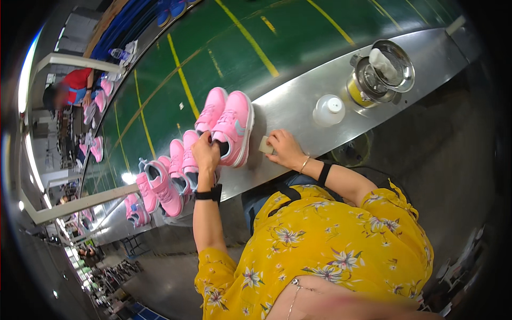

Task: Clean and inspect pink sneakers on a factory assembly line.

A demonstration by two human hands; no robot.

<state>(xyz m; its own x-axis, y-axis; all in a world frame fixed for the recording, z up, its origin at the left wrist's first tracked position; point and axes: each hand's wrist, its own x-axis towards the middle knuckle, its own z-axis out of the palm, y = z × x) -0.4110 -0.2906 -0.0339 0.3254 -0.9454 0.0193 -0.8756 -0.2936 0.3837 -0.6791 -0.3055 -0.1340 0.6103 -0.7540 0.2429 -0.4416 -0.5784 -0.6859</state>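
Observation:
My left hand is closed at the heel end of a pink sneaker, its fingers at the dark ankle opening. That sneaker has a white sole and a strap across its top. A second pink sneaker lies against its far left side. My right hand pinches a small beige block just above the metal ledge, a short way right of the sneaker. Whether the block is sponge or rubber, I cannot tell. More pink sneakers stand in a row left of my left hand.
On the ledge at right are a white plastic bottle and a metal pot with a mesh strainer and white cloth on top. A green conveyor belt with yellow lines runs beyond. Another person handles sneakers at far left, behind a pale metal frame.

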